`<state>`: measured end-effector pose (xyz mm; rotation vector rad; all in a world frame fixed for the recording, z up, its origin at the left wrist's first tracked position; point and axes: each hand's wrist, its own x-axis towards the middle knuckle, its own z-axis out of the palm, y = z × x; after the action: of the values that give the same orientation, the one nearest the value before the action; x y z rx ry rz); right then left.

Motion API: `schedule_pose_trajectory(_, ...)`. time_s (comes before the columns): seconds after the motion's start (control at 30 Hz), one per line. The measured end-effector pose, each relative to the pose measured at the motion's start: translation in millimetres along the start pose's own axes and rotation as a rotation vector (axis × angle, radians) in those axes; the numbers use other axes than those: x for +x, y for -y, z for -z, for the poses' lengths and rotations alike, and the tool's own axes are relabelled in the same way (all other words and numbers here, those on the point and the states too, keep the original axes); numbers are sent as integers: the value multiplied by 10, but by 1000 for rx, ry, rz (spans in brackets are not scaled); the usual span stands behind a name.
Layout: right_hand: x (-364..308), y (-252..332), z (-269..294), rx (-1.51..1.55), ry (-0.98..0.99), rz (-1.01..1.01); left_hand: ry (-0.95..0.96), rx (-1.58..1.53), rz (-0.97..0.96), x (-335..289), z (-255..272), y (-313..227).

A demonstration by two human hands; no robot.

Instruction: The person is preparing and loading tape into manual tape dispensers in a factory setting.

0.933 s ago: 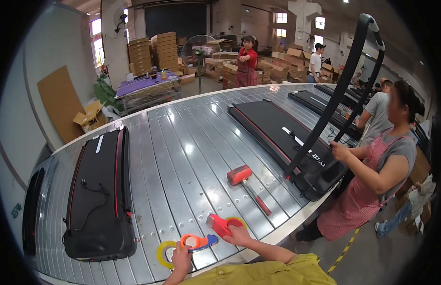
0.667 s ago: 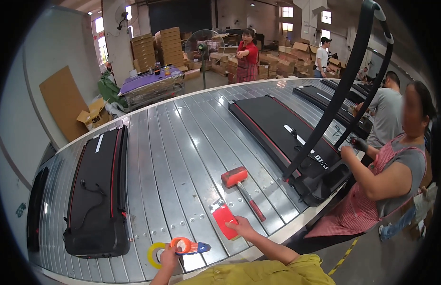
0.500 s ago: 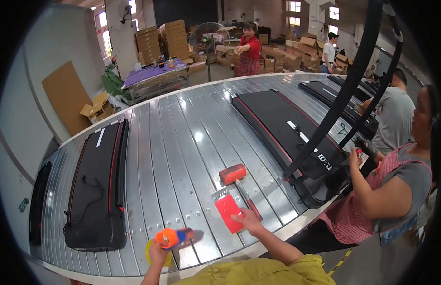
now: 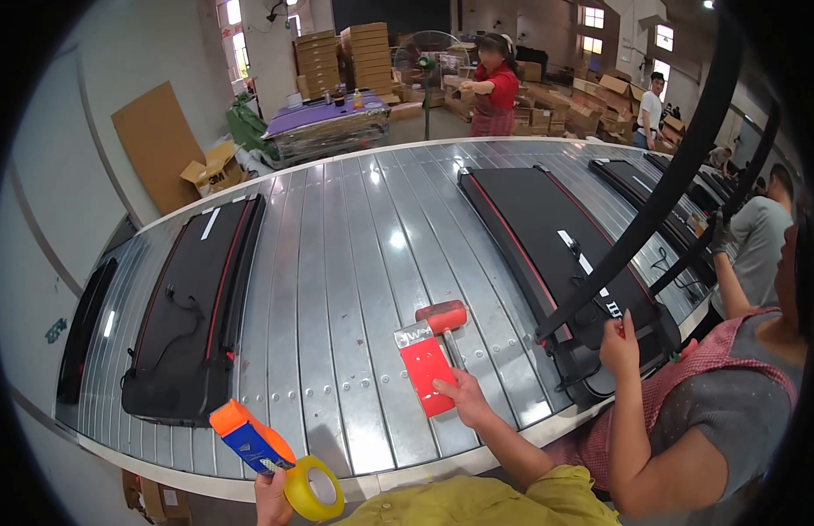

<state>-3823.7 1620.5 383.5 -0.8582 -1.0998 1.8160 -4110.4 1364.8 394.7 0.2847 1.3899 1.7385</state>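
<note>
An orange and blue tape dispenser [image 4: 252, 438] with a yellow roll of tape [image 4: 299, 493] is in the grip of my left hand [image 4: 272, 500], over the near table edge. My right hand [image 4: 467, 397] pinches the lower right of a flat red packet [image 4: 426, 375] with a clear top end. Behind the packet, a red-headed mallet [image 4: 445, 316] lies on the metal table; the packet and hand cover most of its handle. To the left of my hands rests a black walking pad [image 4: 183, 307] with a cable on its belt.
Another walking pad [image 4: 547, 250] with a raised black handle frame [image 4: 679, 167] stands at right. A co-worker in a checked apron [image 4: 591, 430] works beside it. Across the slatted metal table [image 4: 354, 254] stands a person in red [image 4: 495, 92]. Cardboard boxes [image 4: 369, 66] are stacked behind.
My left hand has swung the tape dispenser left and tilted it upward. The red packet is turned slightly, now overlapping the mallet more. The view has shifted left, and the co-worker's hand is raised.
</note>
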Motion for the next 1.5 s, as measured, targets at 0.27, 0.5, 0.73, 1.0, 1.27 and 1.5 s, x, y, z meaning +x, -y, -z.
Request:
schedule_pose_trajectory(0.27,-235,-54,-176,9,38,-17,26,48,-5,-154,155,-34)
schedule_pose_trajectory(0.5,-512,-69,-291,-36,25,-33,84,-27,69,-166,185,-13)
schedule_pose_trajectory(0.73,-802,11,-133,-28,-43,76,309,-123,68,-74,0,-56)
schedule_pose_trajectory(1.0,-1220,-71,-191,-43,-131,0,347,-110,130,-212,22,94)
schedule_pose_trajectory(1.27,-1635,-314,-262,-35,-158,-114,345,-103,185,-492,148,197)
schedule_pose_trajectory(1.5,-1806,-211,-186,-76,-88,-103,202,2,170,-823,192,411)
